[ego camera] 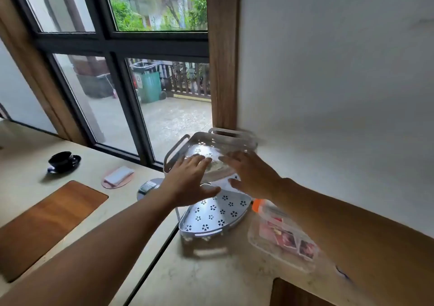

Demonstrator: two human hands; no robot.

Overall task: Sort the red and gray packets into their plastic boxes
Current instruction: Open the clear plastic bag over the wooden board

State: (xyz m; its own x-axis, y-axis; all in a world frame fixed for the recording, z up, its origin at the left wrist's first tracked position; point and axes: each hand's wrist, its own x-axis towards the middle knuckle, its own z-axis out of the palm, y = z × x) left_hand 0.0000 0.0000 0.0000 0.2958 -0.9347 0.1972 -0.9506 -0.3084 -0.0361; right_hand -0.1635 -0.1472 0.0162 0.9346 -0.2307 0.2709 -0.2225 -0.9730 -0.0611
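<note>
A clear plastic box (219, 168) with greyish contents lies on the upper tier of a white perforated corner rack (178, 146). My left hand (187, 181) and my right hand (252, 176) flank that box with fingers spread and straight, fingertips at its top edges. Motion blur hides whether they touch it. A second clear plastic box (260, 240) with an orange clip holds red packets (285, 237). It lies on the counter to the right, partly under my right forearm.
The rack's lower tier (218, 214) is a flower-punched tray on the pale counter (211, 277). A black cup on a saucer (62, 161), a pink coaster with a white pad (118, 176), a wooden board (49, 223) and a small dark object (146, 187) lie left. Window behind, wall right.
</note>
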